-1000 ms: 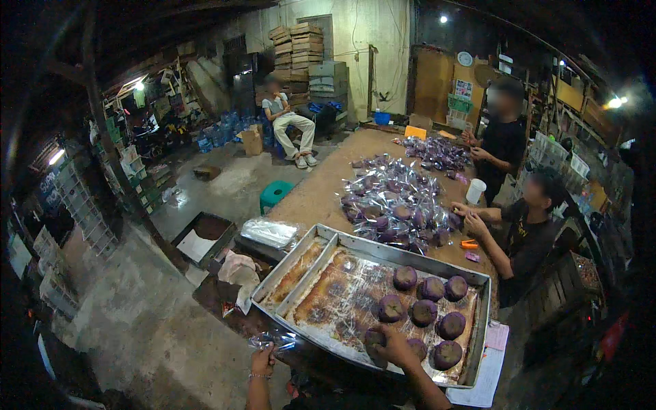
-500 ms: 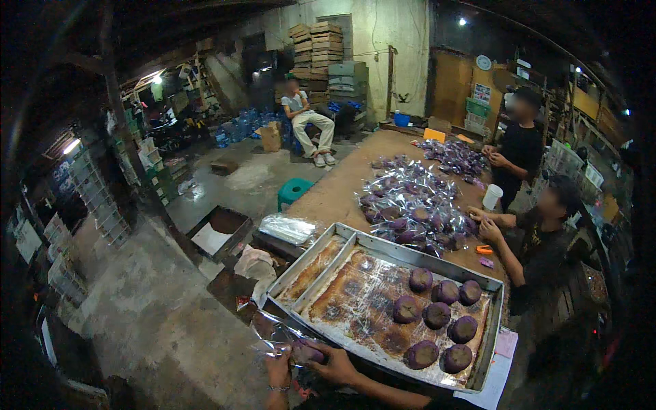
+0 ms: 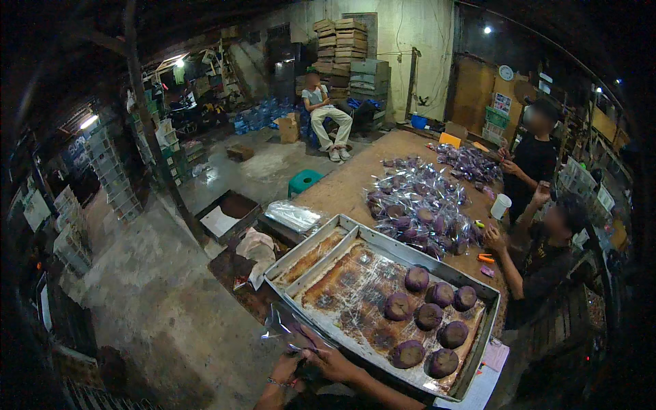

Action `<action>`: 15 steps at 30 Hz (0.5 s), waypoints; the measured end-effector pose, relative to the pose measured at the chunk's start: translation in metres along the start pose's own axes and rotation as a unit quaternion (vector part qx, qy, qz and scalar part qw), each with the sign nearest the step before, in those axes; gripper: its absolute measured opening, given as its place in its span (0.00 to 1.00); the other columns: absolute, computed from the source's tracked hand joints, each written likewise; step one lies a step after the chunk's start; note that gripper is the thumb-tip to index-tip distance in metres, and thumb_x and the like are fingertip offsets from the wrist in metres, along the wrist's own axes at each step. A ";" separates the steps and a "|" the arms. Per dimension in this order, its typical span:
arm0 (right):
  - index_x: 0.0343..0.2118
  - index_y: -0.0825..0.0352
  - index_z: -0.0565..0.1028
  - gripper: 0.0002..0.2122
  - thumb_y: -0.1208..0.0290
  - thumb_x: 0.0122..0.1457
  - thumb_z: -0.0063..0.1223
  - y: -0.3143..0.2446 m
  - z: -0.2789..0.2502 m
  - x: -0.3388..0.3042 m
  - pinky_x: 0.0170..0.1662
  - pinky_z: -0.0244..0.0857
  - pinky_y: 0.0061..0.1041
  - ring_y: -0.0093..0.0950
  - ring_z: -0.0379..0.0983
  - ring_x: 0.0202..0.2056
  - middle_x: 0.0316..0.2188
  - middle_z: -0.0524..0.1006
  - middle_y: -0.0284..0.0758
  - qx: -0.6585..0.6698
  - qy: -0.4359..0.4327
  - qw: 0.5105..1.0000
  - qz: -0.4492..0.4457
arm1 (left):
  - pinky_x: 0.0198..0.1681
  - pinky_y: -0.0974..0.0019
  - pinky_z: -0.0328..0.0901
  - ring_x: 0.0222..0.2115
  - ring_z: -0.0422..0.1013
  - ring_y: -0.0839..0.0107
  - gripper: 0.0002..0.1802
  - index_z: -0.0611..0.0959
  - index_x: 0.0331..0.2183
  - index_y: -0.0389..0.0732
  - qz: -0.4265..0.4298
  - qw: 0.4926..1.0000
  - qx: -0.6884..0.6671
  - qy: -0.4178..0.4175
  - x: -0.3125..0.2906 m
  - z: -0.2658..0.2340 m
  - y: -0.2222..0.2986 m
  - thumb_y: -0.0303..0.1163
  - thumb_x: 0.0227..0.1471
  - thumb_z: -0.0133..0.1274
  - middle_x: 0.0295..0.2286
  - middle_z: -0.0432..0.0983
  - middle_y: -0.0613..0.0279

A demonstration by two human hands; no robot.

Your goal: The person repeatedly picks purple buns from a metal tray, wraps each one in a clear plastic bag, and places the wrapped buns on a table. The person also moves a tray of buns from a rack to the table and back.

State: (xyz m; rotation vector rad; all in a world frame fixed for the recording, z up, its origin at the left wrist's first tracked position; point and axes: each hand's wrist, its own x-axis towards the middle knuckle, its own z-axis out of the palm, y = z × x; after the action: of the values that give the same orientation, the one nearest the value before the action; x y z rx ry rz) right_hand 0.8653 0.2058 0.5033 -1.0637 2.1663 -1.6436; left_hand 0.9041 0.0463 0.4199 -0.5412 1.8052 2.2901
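At the near edge of a metal baking tray (image 3: pixel 345 222), both my hands are closed around a clear plastic wrapper (image 3: pixel 275 326) with a purple bun (image 3: pixel 305 337) in it. My left hand (image 3: pixel 283 369) pinches the wrapper from below. My right hand (image 3: pixel 332 363) grips it from the other side, its fingers close to the left ones. Much of the bun is hidden by the plastic and my fingers. Several round purple buns (image 3: pixel 429 316) with brownish tops sit on the right part of the tray; its left part shows scorched bare metal.
Behind the tray lies a heap of wrapped purple buns (image 3: pixel 417 208) on the long table (image 3: pixel 342 171). A stack of clear plastic bags (image 3: pixel 292 213) and a cloth (image 3: pixel 256 251) are left of the tray. Two people work along the right side; another sits farther back. A green stool (image 3: pixel 304 182) stands beside the table.
My hands have drawn closer together on the wrapper, and the bun in it is now less visible. The nearer person at right has raised one hand. The view has shifted slightly.
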 end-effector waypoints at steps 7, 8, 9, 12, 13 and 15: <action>0.57 0.61 0.60 0.21 0.62 0.62 0.39 -0.067 -0.097 0.023 0.50 0.62 0.38 0.44 0.69 0.45 0.55 0.64 0.44 -0.247 -0.057 0.967 0.035 | 0.27 0.69 0.68 0.25 0.73 0.72 0.22 0.81 0.33 0.37 -0.070 0.983 0.086 -0.143 0.036 -0.028 -0.048 0.46 0.45 0.59 0.26 0.77 0.58; 0.56 0.62 0.63 0.20 0.62 0.63 0.38 -0.080 -0.112 0.021 0.47 0.65 0.38 0.42 0.73 0.41 0.53 0.66 0.45 -0.259 -0.100 0.959 0.063 | 0.26 0.69 0.68 0.23 0.73 0.71 0.20 0.81 0.32 0.37 -0.115 0.982 0.128 -0.077 0.046 -0.043 -0.063 0.45 0.45 0.60 0.24 0.77 0.60; 0.52 0.64 0.67 0.18 0.60 0.62 0.39 -0.090 -0.124 0.017 0.42 0.67 0.36 0.38 0.74 0.36 0.49 0.70 0.44 -0.136 -0.061 0.988 0.044 | 0.26 0.70 0.68 0.20 0.72 0.71 0.19 0.81 0.31 0.37 -0.146 0.975 0.169 -0.013 0.061 -0.056 -0.078 0.44 0.45 0.61 0.22 0.77 0.61; 0.47 0.68 0.69 0.18 0.60 0.62 0.41 -0.080 -0.159 0.024 0.39 0.69 0.30 0.30 0.74 0.33 0.44 0.73 0.41 0.160 0.133 0.978 0.002 | 0.22 0.70 0.67 0.14 0.70 0.70 0.18 0.81 0.27 0.36 -0.101 0.949 0.287 0.088 0.102 -0.077 -0.110 0.43 0.44 0.61 0.16 0.75 0.61; 0.49 0.69 0.68 0.18 0.61 0.61 0.42 -0.061 -0.169 0.033 0.41 0.68 0.30 0.31 0.73 0.36 0.45 0.72 0.40 0.273 0.297 0.914 0.045 | 0.20 0.69 0.67 0.12 0.70 0.70 0.18 0.81 0.25 0.36 -0.108 0.934 0.324 0.108 0.110 -0.079 -0.114 0.43 0.44 0.61 0.14 0.75 0.61; 0.51 0.70 0.63 0.21 0.61 0.60 0.43 -0.003 -0.195 0.052 0.46 0.65 0.33 0.34 0.70 0.43 0.47 0.69 0.42 0.367 0.467 0.804 -0.035 | 0.19 0.68 0.67 0.14 0.72 0.69 0.19 0.81 0.24 0.35 -0.057 0.949 0.302 0.074 0.114 -0.081 -0.111 0.44 0.45 0.60 0.16 0.76 0.58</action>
State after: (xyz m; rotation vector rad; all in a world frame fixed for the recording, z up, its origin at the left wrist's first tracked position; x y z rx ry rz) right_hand 0.7187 0.3167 0.5867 -0.0524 1.4765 -3.0910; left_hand 0.8525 -0.0134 0.2597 -0.6867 2.3245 1.5292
